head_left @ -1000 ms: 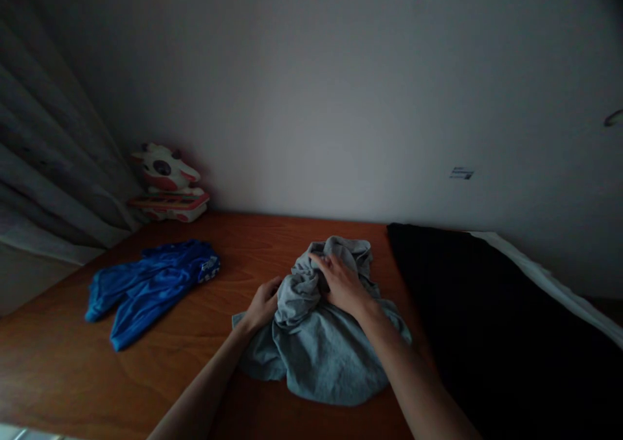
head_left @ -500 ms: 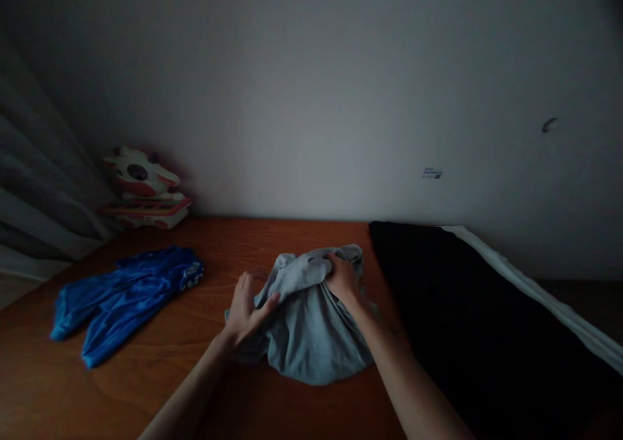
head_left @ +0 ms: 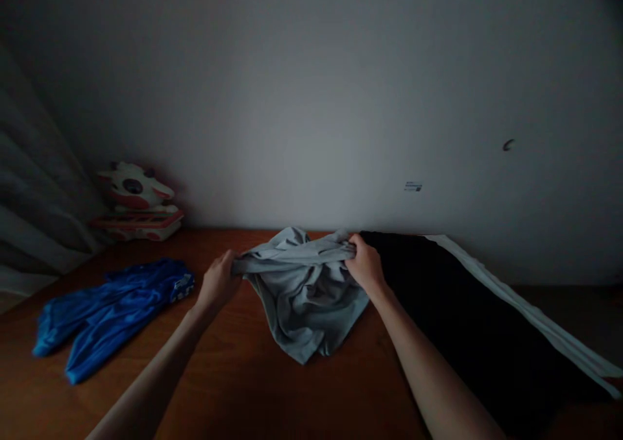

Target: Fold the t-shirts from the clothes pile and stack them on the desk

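A crumpled grey garment (head_left: 311, 291) hangs between my hands, its upper edge stretched taut and its lower part drooping in folds toward the wooden table. My left hand (head_left: 221, 278) is closed on the left end of that edge. At the right end, my right hand (head_left: 365, 261) grips the cloth with fingers wrapped round it. Which kind of garment it is, I cannot tell. Off to the left of my left hand lies a shiny blue garment (head_left: 117, 313) with two leg-like or sleeve-like ends and white print.
The brown wooden table (head_left: 272, 394) meets a pale wall (head_left: 311, 102). A cow-shaped toy keyboard (head_left: 139, 203) stands at the back left, near a curtain (head_left: 43, 187). Black cloth (head_left: 467, 336) covers the right side, with a white strip (head_left: 511, 304) along its edge.
My left hand was spread on the grey garment and has now closed on its edge, farther left. The cloth is lifted and stretched between both hands. The view has shifted slightly.
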Demonstrator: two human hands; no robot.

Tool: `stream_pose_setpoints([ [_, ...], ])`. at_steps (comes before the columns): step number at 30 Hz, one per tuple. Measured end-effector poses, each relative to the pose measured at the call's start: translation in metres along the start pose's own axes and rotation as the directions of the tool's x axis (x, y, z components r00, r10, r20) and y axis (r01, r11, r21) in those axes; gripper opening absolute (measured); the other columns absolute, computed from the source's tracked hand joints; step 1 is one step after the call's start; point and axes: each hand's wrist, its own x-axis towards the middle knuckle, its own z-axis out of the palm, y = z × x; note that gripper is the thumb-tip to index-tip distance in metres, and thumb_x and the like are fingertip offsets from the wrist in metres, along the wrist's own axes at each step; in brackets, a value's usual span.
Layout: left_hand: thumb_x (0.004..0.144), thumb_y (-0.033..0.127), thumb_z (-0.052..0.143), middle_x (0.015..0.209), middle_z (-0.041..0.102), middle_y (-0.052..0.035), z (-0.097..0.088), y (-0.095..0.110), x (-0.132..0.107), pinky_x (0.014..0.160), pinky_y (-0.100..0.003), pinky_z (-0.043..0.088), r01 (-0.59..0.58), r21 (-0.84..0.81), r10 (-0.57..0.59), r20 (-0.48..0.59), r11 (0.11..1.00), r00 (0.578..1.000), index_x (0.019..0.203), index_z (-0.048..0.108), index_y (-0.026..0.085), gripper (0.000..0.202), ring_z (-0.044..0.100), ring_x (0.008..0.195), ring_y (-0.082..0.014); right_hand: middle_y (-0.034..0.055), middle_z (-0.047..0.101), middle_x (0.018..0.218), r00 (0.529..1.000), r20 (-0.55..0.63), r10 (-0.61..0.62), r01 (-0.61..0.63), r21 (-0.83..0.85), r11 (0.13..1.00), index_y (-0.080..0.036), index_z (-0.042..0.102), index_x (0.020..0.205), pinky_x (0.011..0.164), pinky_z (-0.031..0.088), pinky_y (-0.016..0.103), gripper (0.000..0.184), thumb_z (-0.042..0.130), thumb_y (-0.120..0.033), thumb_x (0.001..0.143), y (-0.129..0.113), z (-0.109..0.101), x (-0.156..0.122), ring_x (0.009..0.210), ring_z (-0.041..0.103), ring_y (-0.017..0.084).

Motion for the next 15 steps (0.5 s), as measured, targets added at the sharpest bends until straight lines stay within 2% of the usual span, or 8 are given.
stream_pose_setpoints([
  [3, 0.065, 0.013, 0.061, 0.118, 0.064, -0.0125, -0.033, 0.006, 0.031, 0.100, -0.043, 0.047, -0.123, -0.021, 0.111, -0.301, 0.992, 0.947, 0.092, 0.062, 0.023, 0.029, 0.058, 0.114, -0.0336, 0.0075, 0.074, 0.089, 0.978, -0.206, -0.005, 0.012, 0.031, 0.999, -0.022, 0.061, 0.097, 0.070, 0.045, 0.028, 0.029, 0.055, -0.012, 0.070, 0.014, -0.025, 0.020, 0.081, 0.069, 0.025],
  [5, 0.064, 0.010, 0.059, 0.128, 0.059, -0.0125, -0.044, 0.011, 0.039, 0.107, -0.044, 0.043, -0.197, 0.016, 0.189, -0.370, 0.980, 0.910, 0.091, 0.062, 0.022, 0.030, 0.053, 0.123, -0.0317, 0.0083, 0.074, 0.091, 0.960, -0.280, -0.022, 0.043, 0.070, 0.997, -0.021, 0.060, 0.099, 0.071, 0.046, 0.029, 0.033, 0.055, -0.012, 0.067, 0.023, -0.035, 0.025, 0.081, 0.068, 0.025],
  [8, 0.064, 0.010, 0.057, 0.132, 0.057, -0.0130, -0.044, 0.011, 0.030, 0.108, -0.046, 0.043, -0.261, 0.079, 0.273, -0.271, 0.962, 0.923, 0.088, 0.061, 0.021, 0.027, 0.053, 0.123, -0.0305, 0.0081, 0.074, 0.093, 0.986, -0.163, -0.031, 0.041, 0.063, 0.997, -0.021, 0.061, 0.104, 0.073, 0.046, 0.030, 0.038, 0.059, -0.012, 0.067, 0.039, -0.046, 0.018, 0.084, 0.069, 0.025],
  [10, 0.065, 0.015, 0.060, 0.132, 0.059, -0.0126, -0.038, 0.003, 0.013, 0.108, -0.050, 0.043, -0.357, 0.086, 0.361, -0.044, 0.930, 0.931, 0.086, 0.063, 0.022, 0.022, 0.053, 0.125, -0.0327, 0.0069, 0.074, 0.097, 0.994, 0.096, -0.050, 0.042, 0.085, 0.995, -0.022, 0.061, 0.115, 0.076, 0.047, 0.030, 0.047, 0.064, -0.015, 0.068, 0.052, -0.049, 0.005, 0.088, 0.069, 0.025],
  [11, 0.067, 0.020, 0.062, 0.131, 0.061, -0.0112, -0.034, -0.002, 0.003, 0.110, -0.052, 0.041, -0.416, 0.067, 0.409, 0.101, 0.907, 0.907, 0.083, 0.064, 0.023, 0.016, 0.053, 0.125, -0.0336, 0.0060, 0.074, 0.099, 0.960, 0.273, -0.068, 0.038, 0.113, 0.993, -0.022, 0.059, 0.122, 0.076, 0.047, 0.030, 0.054, 0.068, -0.019, 0.069, 0.058, -0.049, -0.002, 0.088, 0.070, 0.024],
  [13, 0.075, 0.031, 0.064, 0.125, 0.067, -0.0073, -0.026, -0.011, -0.017, 0.113, -0.053, 0.038, -0.492, -0.009, 0.461, 0.363, 0.871, 0.810, 0.073, 0.064, 0.024, 0.008, 0.056, 0.123, -0.0324, 0.0041, 0.074, 0.096, 0.781, 0.618, -0.089, -0.006, 0.150, 0.989, -0.022, 0.059, 0.128, 0.073, 0.049, 0.028, 0.064, 0.078, -0.032, 0.068, 0.069, -0.044, -0.019, 0.085, 0.070, 0.022],
  [14, 0.080, 0.037, 0.063, 0.122, 0.069, -0.0062, -0.021, -0.015, -0.025, 0.112, -0.052, 0.038, -0.491, -0.040, 0.458, 0.436, 0.870, 0.775, 0.069, 0.064, 0.024, 0.017, 0.059, 0.120, -0.0307, 0.0034, 0.074, 0.091, 0.678, 0.730, -0.083, -0.034, 0.143, 0.989, -0.021, 0.062, 0.126, 0.071, 0.049, 0.028, 0.064, 0.080, -0.041, 0.068, 0.073, -0.039, -0.026, 0.081, 0.069, 0.021],
  [15, 0.085, 0.043, 0.061, 0.122, 0.070, -0.0063, -0.015, -0.017, -0.031, 0.111, -0.050, 0.040, -0.468, -0.051, 0.437, 0.463, 0.882, 0.772, 0.070, 0.064, 0.024, 0.025, 0.060, 0.118, -0.0294, 0.0034, 0.074, 0.088, 0.616, 0.785, -0.065, -0.054, 0.124, 0.991, -0.020, 0.065, 0.122, 0.069, 0.049, 0.028, 0.063, 0.079, -0.051, 0.070, 0.075, -0.033, -0.034, 0.079, 0.069, 0.021],
])
